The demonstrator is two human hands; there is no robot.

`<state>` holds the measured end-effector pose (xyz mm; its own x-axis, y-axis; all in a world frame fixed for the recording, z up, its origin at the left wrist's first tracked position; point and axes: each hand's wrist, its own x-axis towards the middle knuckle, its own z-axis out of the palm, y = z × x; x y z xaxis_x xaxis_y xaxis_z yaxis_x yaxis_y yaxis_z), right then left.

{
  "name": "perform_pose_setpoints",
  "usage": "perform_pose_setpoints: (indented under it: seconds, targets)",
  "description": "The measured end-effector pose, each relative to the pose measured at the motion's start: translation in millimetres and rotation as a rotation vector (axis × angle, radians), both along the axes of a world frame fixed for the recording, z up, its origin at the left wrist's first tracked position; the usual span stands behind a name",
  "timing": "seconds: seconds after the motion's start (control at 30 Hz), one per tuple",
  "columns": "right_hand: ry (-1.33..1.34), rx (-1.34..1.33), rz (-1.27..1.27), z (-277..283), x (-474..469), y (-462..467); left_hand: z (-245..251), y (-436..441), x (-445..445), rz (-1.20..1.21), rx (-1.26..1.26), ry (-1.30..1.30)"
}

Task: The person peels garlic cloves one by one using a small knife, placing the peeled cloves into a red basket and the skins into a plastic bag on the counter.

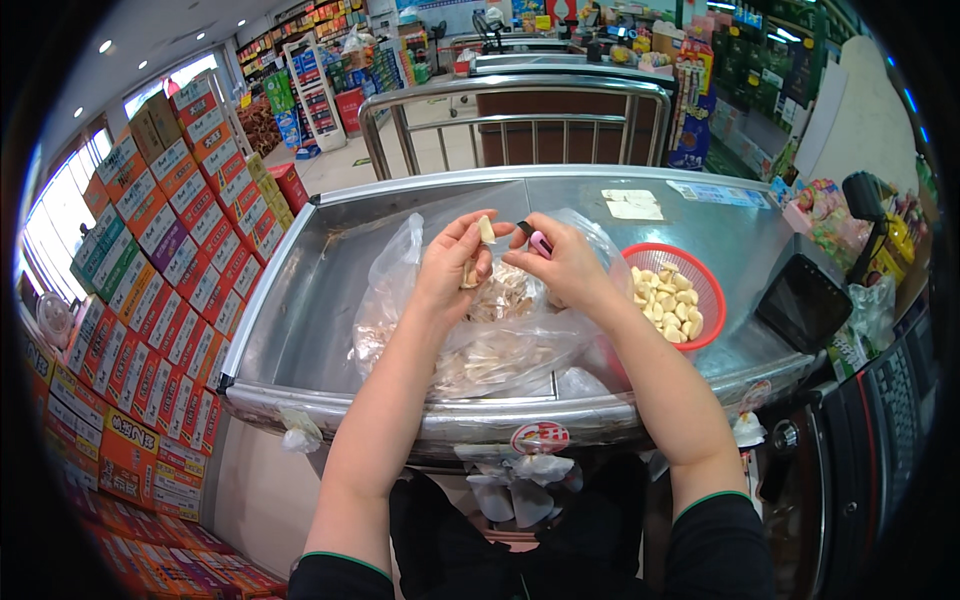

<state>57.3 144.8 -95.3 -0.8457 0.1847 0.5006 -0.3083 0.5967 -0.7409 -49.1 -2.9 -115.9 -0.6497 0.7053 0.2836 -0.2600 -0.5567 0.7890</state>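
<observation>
Between its thumb and fingers my left hand (455, 259) holds a pale garlic clove (487, 230), and another piece of garlic (470, 274) shows lower in the palm. My right hand (562, 262) grips a small knife (539, 244) with a pink and black handle; its blade is hard to make out. Both hands are above an open clear plastic bag (517, 349) that holds dry garlic skins (504, 294). To the right of the bag, partly behind my right forearm, sits a red plastic colander basket (714, 279) with many peeled cloves (664, 304).
A metal checkout counter (315, 315) carries the bag and basket. At its right stand a dark screen (806, 300) and a keyboard (896, 427). Stacked cartons (172, 255) rise on the left. A steel railing (517, 82) runs beyond the counter's far edge.
</observation>
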Motion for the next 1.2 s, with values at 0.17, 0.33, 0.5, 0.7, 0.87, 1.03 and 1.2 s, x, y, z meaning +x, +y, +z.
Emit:
perform_pose_setpoints:
  seconds: [0.17, 0.33, 0.5, 0.7, 0.87, 1.03, 1.2]
  targets:
    - [0.130, 0.130, -0.055, -4.1, -1.0, -0.8, -7.8, 3.5, -1.6, -0.036, -0.007, 0.041]
    - [0.198, 0.150, -0.083, -6.2, -4.7, -4.3, -11.0, 6.4, 2.2, -0.004, -0.107, 0.055]
    - [0.163, 0.151, -0.094, -5.8, -1.5, -6.3, -8.4, 5.8, 3.9, 0.014, -0.156, 0.041]
    - [0.130, 0.150, -0.125, -3.2, 0.6, -5.7, -5.4, 2.9, 3.8, 0.097, -0.285, 0.066]
    - [0.181, 0.139, -0.124, -4.8, -2.7, -3.7, -0.6, -0.4, 3.6, 0.218, -0.200, 0.125]
    - [0.116, 0.248, -0.188, -8.4, -4.8, 1.3, 2.0, -0.5, 3.6, 0.274, -0.190, 0.243]
    - [0.202, 0.372, -0.132, -11.1, -5.8, -3.5, 4.3, -0.8, 4.9, 0.322, -0.196, 0.264]
